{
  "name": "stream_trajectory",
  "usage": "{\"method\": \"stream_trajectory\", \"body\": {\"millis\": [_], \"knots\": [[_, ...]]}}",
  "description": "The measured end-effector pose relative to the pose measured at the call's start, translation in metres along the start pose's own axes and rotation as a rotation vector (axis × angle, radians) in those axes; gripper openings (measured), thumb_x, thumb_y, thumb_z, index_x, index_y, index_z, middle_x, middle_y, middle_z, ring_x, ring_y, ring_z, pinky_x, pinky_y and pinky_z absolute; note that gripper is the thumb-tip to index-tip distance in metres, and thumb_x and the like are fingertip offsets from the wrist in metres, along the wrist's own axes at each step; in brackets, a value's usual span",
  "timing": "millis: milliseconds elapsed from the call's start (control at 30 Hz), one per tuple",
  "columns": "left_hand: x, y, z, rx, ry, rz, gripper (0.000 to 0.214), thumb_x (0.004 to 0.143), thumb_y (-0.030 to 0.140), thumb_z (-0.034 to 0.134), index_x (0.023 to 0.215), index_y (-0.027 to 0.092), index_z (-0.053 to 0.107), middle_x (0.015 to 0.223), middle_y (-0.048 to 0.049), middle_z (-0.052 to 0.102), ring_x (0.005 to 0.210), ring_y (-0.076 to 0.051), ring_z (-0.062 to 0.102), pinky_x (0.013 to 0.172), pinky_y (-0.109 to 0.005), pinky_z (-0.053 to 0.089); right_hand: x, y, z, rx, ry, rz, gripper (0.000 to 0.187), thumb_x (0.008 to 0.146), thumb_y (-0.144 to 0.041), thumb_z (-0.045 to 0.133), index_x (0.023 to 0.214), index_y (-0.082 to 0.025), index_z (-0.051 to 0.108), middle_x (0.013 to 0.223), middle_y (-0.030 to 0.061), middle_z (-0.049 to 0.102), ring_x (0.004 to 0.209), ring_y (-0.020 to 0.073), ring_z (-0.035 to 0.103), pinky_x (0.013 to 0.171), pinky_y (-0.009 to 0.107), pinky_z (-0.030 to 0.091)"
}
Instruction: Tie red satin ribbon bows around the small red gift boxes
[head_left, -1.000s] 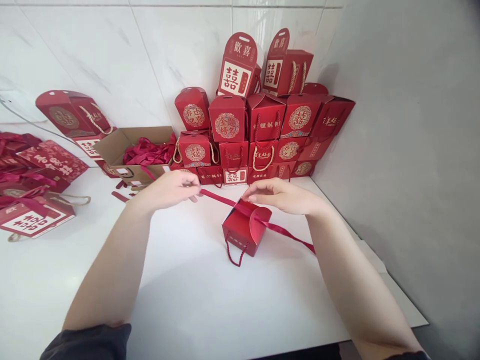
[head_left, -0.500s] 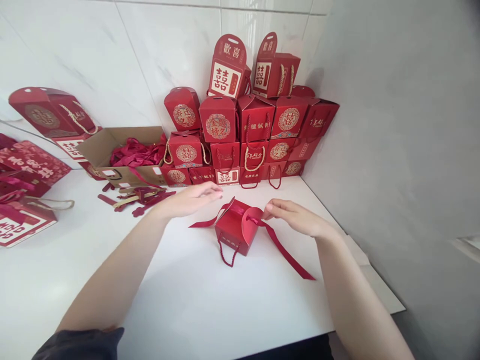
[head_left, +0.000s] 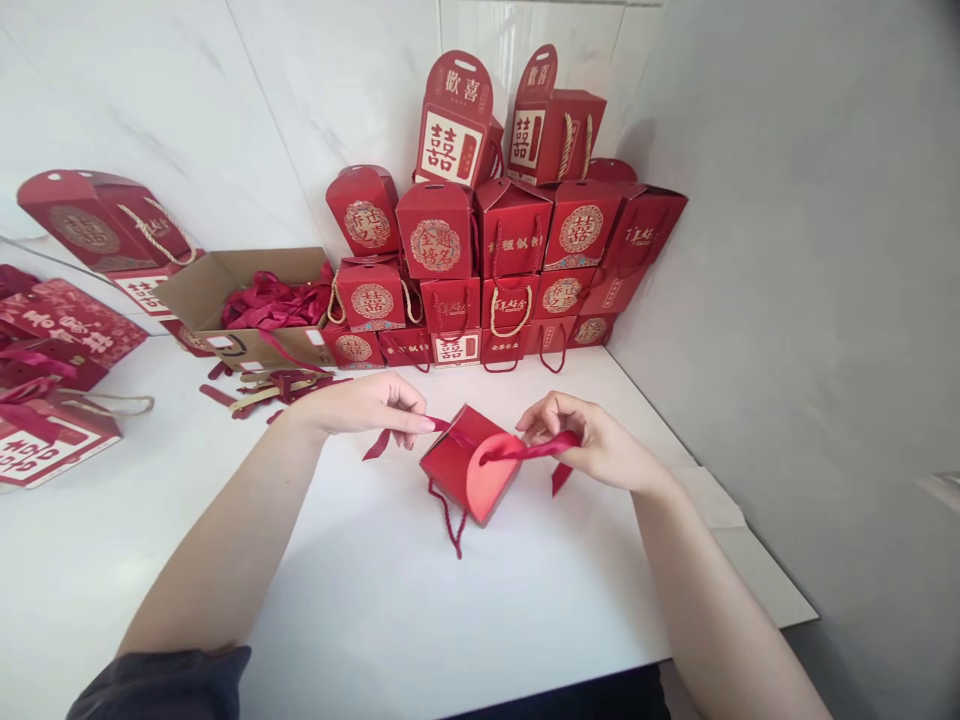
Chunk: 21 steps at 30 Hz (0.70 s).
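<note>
A small red gift box [head_left: 459,468] with a rope handle and a round flap stands tilted on the white table [head_left: 390,600] between my hands. A dark red ribbon [head_left: 525,450] runs across its top. My left hand [head_left: 371,403] pinches the ribbon's left part just left of the box, its short end hanging down. My right hand [head_left: 592,440] is closed on the ribbon's right part, which is folded over my fingers beside the flap.
A stack of finished red gift boxes [head_left: 502,250] fills the back corner against the tiled wall. A cardboard carton [head_left: 202,295] full of red ribbons sits left of it, with loose ribbon scraps [head_left: 277,385] in front. More red boxes [head_left: 52,400] lie at the far left.
The long ribbon end that lay out to the right has been drawn in and folded over my right fingers. My left hand now pinches the ribbon. The box has tilted.
</note>
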<state>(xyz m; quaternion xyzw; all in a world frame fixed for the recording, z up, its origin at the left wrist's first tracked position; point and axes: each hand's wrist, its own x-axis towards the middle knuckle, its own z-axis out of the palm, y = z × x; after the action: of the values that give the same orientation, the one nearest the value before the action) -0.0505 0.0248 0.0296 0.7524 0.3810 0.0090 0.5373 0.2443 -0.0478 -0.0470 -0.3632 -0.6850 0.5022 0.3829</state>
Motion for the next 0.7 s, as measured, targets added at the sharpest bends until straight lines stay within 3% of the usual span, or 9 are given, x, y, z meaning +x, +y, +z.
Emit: {"method": "stream_trajectory", "body": {"millis": [100,200,300,367,467,600,700], "knots": [[-0.006,-0.004,-0.005,0.045,-0.112,-0.076,0.029,0.079,0.042,0.068,0.066,0.016,0.067,0.059,-0.0055,0.066,0.053,-0.015,0.062,0.048,-0.021,0.047,-0.004,-0.002,-0.007,0.166,-0.144,0.139,0.026,0.078,-0.016,0.065,0.092,-0.022,0.043,0.096,0.0036,0.062,0.074,0.0140,0.060,0.054,0.024,0.050],[-0.004,-0.008,-0.005,0.051,-0.178,-0.100,0.030,0.083,0.045,0.062,0.079,0.016,0.067,0.049,-0.0017,0.060,0.045,-0.013,0.059,0.044,-0.020,0.044,-0.006,-0.002,-0.011,0.190,-0.335,0.256,0.035,0.074,-0.028,0.076,0.094,-0.020,0.050,0.080,0.0000,0.062,0.065,0.0108,0.058,0.049,0.019,0.046],[0.005,-0.010,0.002,0.026,-0.088,-0.026,0.034,0.086,0.048,0.058,0.077,0.016,0.064,0.057,-0.0021,0.063,0.047,-0.011,0.058,0.047,-0.020,0.045,-0.006,-0.002,-0.008,0.143,-0.533,0.398,0.032,0.072,-0.036,0.078,0.084,-0.016,0.056,0.071,0.0005,0.065,0.053,0.0090,0.057,0.044,0.018,0.044],[0.010,-0.010,0.005,0.041,-0.020,0.045,0.033,0.085,0.045,0.060,0.073,0.014,0.064,0.074,-0.0054,0.069,0.058,-0.011,0.061,0.053,-0.020,0.047,-0.007,-0.001,-0.005,0.149,-0.573,0.442,0.031,0.075,-0.039,0.075,0.076,-0.015,0.056,0.073,0.0032,0.069,0.053,0.0104,0.061,0.047,0.020,0.046],[0.013,-0.011,0.004,0.042,-0.006,0.100,0.026,0.083,0.038,0.064,0.074,0.014,0.069,0.095,-0.0080,0.070,0.077,-0.013,0.064,0.070,-0.022,0.051,-0.007,-0.001,-0.004,0.196,-0.445,0.355,0.029,0.081,-0.038,0.070,0.073,-0.016,0.054,0.085,0.0084,0.073,0.077,0.0175,0.070,0.067,0.028,0.053],[0.008,-0.014,-0.003,-0.110,-0.065,-0.007,0.022,0.083,0.035,0.065,0.085,0.015,0.074,0.085,-0.0096,0.072,0.078,-0.017,0.067,0.074,-0.026,0.053,-0.007,-0.001,-0.012,0.143,-0.153,0.138,0.031,0.084,-0.030,0.066,0.067,-0.019,0.043,0.114,0.0128,0.068,0.106,0.0223,0.064,0.084,0.034,0.050],[0.007,-0.013,-0.002,-0.123,-0.123,-0.043,0.023,0.081,0.037,0.067,0.085,0.015,0.075,0.082,-0.0104,0.073,0.074,-0.018,0.068,0.069,-0.026,0.053,-0.007,0.000,-0.018,0.132,-0.160,0.104,0.027,0.082,-0.023,0.067,0.072,-0.020,0.042,0.119,0.0105,0.063,0.102,0.0194,0.062,0.082,0.032,0.048]]}}
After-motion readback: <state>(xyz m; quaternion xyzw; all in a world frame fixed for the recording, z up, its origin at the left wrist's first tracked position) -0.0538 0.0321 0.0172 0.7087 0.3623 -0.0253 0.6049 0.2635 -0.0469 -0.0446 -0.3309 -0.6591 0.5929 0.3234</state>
